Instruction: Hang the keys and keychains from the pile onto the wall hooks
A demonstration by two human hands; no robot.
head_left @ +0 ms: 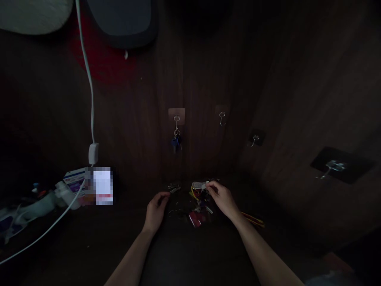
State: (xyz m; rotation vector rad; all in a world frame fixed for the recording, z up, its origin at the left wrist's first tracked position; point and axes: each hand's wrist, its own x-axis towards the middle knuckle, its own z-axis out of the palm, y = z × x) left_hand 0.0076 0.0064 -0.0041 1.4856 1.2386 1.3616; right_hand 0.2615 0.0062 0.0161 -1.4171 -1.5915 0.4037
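Observation:
A heap of keys and key tags (199, 206) lies on the dark wooden surface (184, 254) in front of a wood-panelled wall. My right hand (222, 200) reaches into the heap and pinches a pale key tag (200, 185) at its far edge. My left hand (156, 210) rests on the surface just left of the heap, fingers curled, close to a small bunch of metal keys (174, 187); nothing shows in it. A red tag (195, 219) lies at the heap's near side. Blue-headed keys (176, 142) hang from a hook (176, 118) on the wall.
Three more wall hooks hang bare: one (222, 117) beside the first, one (254, 139) further right, one (333, 167) at far right. A white cable (89, 87) runs down to a plug (93, 153). Boxes and clutter (74, 184) sit at left. Yellow-red pencils (253, 218) lie right of my wrist.

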